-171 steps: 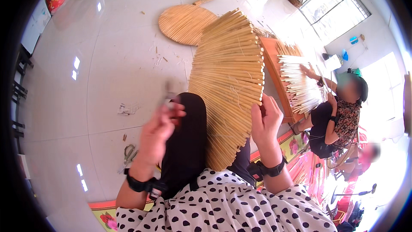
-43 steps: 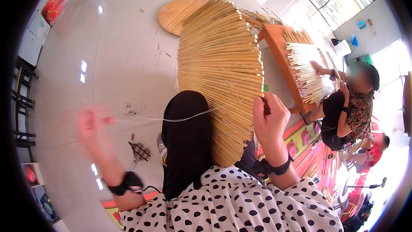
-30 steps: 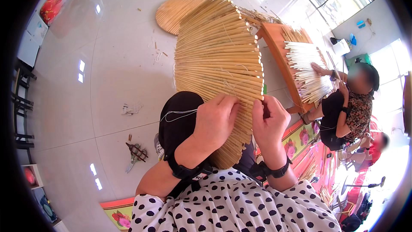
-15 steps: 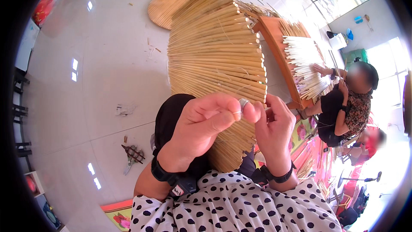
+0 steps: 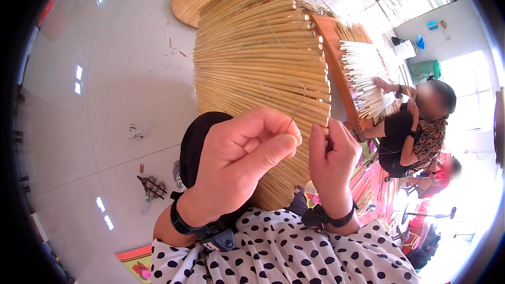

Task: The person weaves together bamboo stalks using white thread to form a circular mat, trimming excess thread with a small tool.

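A mat of yellow reed stalks (image 5: 252, 73), bound side by side, lies across my lap and reaches away from me. My left hand (image 5: 242, 155) is held above its near part, thumb and forefinger pinching a thin thread (image 5: 303, 100) that loops over the stalks. At the mat's right edge, my right hand (image 5: 335, 155) has thumb and bent fingers closed on the stalk ends. The fingertips of this hand are partly hidden, so whether they also hold thread cannot be seen.
A round woven mat (image 5: 184, 2) lies on the tiled floor beyond. Pruning shears (image 5: 149, 194) and scraps of plastic (image 5: 139, 131) are at left. On the right, a person (image 5: 421, 121) handles pale sticks (image 5: 363, 81) on a wooden table (image 5: 327, 39); another person sits behind.
My hands have moved apart; the left has drawn back from the right, still pinching the thread. The silver ring seen between them earlier is out of sight. The whole view has shifted slightly.
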{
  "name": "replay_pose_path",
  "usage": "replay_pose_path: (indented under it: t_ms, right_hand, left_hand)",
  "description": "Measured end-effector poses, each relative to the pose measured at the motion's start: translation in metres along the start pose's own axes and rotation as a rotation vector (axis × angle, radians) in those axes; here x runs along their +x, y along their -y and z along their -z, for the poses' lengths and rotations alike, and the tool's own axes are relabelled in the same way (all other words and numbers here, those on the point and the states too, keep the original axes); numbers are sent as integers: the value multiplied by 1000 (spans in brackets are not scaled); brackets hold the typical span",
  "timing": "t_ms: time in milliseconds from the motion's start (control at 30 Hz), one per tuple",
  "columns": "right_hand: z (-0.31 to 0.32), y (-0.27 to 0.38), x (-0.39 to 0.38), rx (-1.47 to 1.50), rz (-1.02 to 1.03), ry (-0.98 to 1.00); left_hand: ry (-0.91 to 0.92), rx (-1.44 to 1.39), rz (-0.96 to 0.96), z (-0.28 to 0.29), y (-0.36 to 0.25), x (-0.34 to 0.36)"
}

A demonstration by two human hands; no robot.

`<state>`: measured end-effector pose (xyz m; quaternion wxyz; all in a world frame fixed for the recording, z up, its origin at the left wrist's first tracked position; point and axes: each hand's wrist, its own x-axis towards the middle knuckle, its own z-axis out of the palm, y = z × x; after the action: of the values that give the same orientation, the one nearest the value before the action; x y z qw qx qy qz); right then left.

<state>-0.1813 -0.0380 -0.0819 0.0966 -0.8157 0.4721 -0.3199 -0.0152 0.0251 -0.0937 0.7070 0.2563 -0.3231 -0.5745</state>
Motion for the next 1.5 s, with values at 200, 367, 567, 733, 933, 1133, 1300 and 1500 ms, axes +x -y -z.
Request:
replay_pose_path:
  t_ms: [200, 367, 567, 733, 933, 1133, 1300, 1500]
  right_hand:
    - [1, -6, 2, 86, -7, 32]
    - [0, -12, 4, 69, 25, 38]
    - [2, -16, -2, 171, -11, 26]
    - [2, -20, -11, 249, -23, 2]
    - [4, -20, -5, 273, -39, 9]
    - [2, -18, -1, 234, -55, -17]
    - [1, -18, -2, 228, -64, -25]
    - [3, -21, 0, 233, -4, -5]
  left_hand:
    - [33, -30, -15, 4, 3, 0]
    - [33, 2, -7, 6, 9, 3]
    - [-354, 727, -316, 36, -29, 3]
    - [-475, 912, -378, 36, -47, -18]
    - [-278, 738, -248, 26, -31, -16]
    - [-7, 747, -207, 16, 4, 3]
    - [-245, 621, -107, 14, -13, -4]
    - [-11, 982, -239, 22, -14, -4]
